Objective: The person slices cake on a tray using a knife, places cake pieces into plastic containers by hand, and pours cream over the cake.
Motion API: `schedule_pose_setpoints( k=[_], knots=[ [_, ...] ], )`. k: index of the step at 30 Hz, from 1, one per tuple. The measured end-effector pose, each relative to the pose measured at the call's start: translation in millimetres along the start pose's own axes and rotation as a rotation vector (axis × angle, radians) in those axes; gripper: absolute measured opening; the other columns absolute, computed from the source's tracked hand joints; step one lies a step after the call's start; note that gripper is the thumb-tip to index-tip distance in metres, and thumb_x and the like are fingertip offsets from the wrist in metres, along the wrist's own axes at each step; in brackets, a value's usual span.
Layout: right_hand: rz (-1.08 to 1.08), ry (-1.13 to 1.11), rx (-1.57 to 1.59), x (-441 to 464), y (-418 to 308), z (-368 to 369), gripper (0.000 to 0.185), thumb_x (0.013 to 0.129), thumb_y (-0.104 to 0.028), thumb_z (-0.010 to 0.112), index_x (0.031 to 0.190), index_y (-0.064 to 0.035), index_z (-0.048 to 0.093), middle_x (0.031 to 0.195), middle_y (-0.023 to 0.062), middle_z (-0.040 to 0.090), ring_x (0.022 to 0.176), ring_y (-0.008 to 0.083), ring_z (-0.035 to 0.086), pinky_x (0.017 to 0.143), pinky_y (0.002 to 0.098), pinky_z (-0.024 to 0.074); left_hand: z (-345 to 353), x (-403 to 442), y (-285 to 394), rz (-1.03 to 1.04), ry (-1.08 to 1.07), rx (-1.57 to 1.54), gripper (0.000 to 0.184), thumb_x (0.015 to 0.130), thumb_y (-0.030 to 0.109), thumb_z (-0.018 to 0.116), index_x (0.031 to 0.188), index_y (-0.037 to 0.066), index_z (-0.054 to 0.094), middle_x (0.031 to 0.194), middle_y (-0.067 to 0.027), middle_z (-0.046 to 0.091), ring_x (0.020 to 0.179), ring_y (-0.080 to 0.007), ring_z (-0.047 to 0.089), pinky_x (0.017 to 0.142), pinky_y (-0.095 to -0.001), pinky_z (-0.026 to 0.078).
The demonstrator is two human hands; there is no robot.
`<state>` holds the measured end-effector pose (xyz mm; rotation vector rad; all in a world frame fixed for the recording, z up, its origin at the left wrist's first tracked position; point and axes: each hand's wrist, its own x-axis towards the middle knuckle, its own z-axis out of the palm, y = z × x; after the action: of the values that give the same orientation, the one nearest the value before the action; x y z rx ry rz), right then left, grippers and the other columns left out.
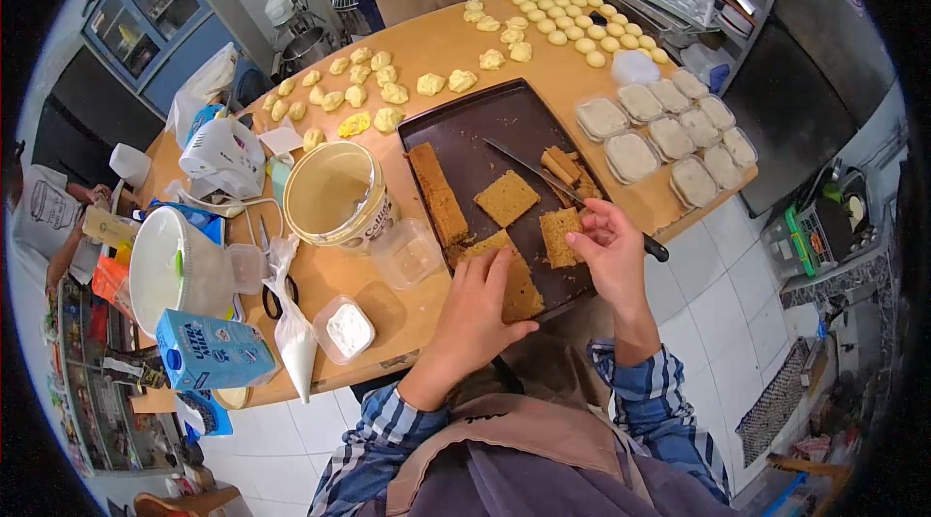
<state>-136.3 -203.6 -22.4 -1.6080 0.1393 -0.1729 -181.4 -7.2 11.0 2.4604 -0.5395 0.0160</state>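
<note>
Left hand is spread over a cake slab, seemingly to steady it; a smaller piece is pinched at its edge by the right hand.

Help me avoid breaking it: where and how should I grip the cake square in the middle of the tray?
Probably by two opposite side edges, from above: the cake square lies flat, with bare tray beside its left and far edges for fingertips.
</note>
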Motion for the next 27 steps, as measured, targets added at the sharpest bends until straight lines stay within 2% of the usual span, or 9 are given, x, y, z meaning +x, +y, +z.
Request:
schedule_pose_setpoints(
  k=[3, 6, 7, 10, 13, 16, 18, 20, 27],
  knots=[
    [-0.116, 0.09, 0.03, -9, -1, 13, 0.046, 0.075, 0.003, 0.071, 0.117, -0.0005, 0.055, 0.093, 0.0065, 0.058, 0.079, 0.0142, 0.058, 0.071, 0.027, 0.0504, -4, 3, -1, 0.041, 0.118, -0.176, 0.079, 0.074, 0.021, 0.078, 0.135, -0.004, 0.035, 0.132, -0.0211, 0.043, 0.121, -0.036, 0.043, 0.103, -0.0399, 0.036],
    [-0.396, 0.153, -0.248, -19, -14, 28, 0.045, 0.074, 0.002, 0.071, 0.115, -0.0003, 0.056, 0.094, 0.0106, 0.059, 0.081, 0.0208, 0.06, 0.071, 0.031, 0.0508, 14, 14, -7, -0.237, 0.206, -1.161, 0.068, 0.085, 0.024, 0.069, 0.137, -0.003, 0.034, 0.135, -0.0178, 0.043, 0.125, -0.0323, 0.041, 0.106, -0.0394, 0.033],
    [-0.497, 0.154, -0.32, -23, -21, 34, 0.043, 0.073, 0.002, 0.071, 0.114, 0.0002, 0.056, 0.095, 0.014, 0.058, 0.083, 0.027, 0.06, 0.072, 0.0338, 0.0507, 20, 21, -11, -0.283, 0.221, -1.316, 0.057, 0.095, 0.033, 0.054, 0.136, -0.001, 0.035, 0.132, -0.015, 0.045, 0.122, -0.0288, 0.044, 0.104, -0.0394, 0.036],
    [-0.683, 0.076, -0.455, -32, -33, 51, 0.039, 0.076, -0.004, 0.07, 0.112, 0.0006, 0.056, 0.096, 0.0154, 0.059, 0.087, 0.0312, 0.061, 0.073, 0.0382, 0.0507, 22, 31, -10, -0.395, 0.199, -1.707, 0.057, 0.098, 0.045, 0.04, 0.133, 0.0, 0.037, 0.126, -0.0136, 0.05, 0.116, -0.0256, 0.048, 0.1, -0.0382, 0.04],
    [-0.706, -0.031, -0.282, -41, -47, 54, 0.038, 0.074, 0.001, 0.071, 0.109, 0.0004, 0.059, 0.093, 0.0143, 0.061, 0.078, 0.0255, 0.062, 0.067, 0.0331, 0.0506, 20, 34, -12, -0.525, 0.188, -1.831, 0.055, 0.096, 0.052, 0.039, 0.119, 0.003, 0.044, 0.11, -0.0104, 0.055, 0.102, -0.0232, 0.054, 0.091, -0.0364, 0.045],
    [-0.667, 0.088, -0.468, -34, -52, 25, 0.029, 0.08, -0.007, 0.067, 0.106, 0.0013, 0.059, 0.097, 0.0179, 0.061, 0.084, 0.0356, 0.06, 0.074, 0.0388, 0.0503, 19, 31, -15, -0.614, 0.173, -1.944, 0.059, 0.094, 0.058, 0.038, 0.11, 0.003, 0.05, 0.097, -0.0089, 0.058, 0.091, -0.0224, 0.057, 0.085, -0.0357, 0.048],
    [-0.518, 0.174, -0.616, -19, -46, 0, 0.025, 0.079, -0.005, 0.065, 0.103, 0.0011, 0.061, 0.097, 0.0174, 0.062, 0.086, 0.0359, 0.059, 0.076, 0.0404, 0.0489, 13, 29, -19, -0.584, 0.145, -1.998, 0.064, 0.093, 0.059, 0.037, 0.109, -0.001, 0.051, 0.093, -0.0102, 0.059, 0.089, -0.0239, 0.057, 0.084, -0.0367, 0.049],
    [-0.485, 0.133, -1.009, -1, -31, -28, 0.027, 0.075, 0.0, 0.062, 0.102, 0.0005, 0.062, 0.096, 0.0166, 0.062, 0.089, 0.0351, 0.057, 0.079, 0.0424, 0.0467, 5, 30, -19, -0.568, 0.127, -2.016, 0.063, 0.094, 0.059, 0.036, 0.109, 0.0, 0.051, 0.091, -0.0097, 0.058, 0.086, -0.0233, 0.057, 0.081, -0.0365, 0.049],
    [-0.401, 0.008, -1.179, 14, -8, -39, 0.033, 0.067, 0.004, 0.061, 0.1, -0.0009, 0.063, 0.09, 0.0163, 0.061, 0.091, 0.035, 0.055, 0.08, 0.0436, 0.0449, -2, 32, -21, -0.518, 0.062, -2.125, 0.062, 0.094, 0.06, 0.033, 0.105, 0.002, 0.052, 0.086, -0.0077, 0.056, 0.081, -0.0211, 0.055, 0.077, -0.0355, 0.048]
  ],
)
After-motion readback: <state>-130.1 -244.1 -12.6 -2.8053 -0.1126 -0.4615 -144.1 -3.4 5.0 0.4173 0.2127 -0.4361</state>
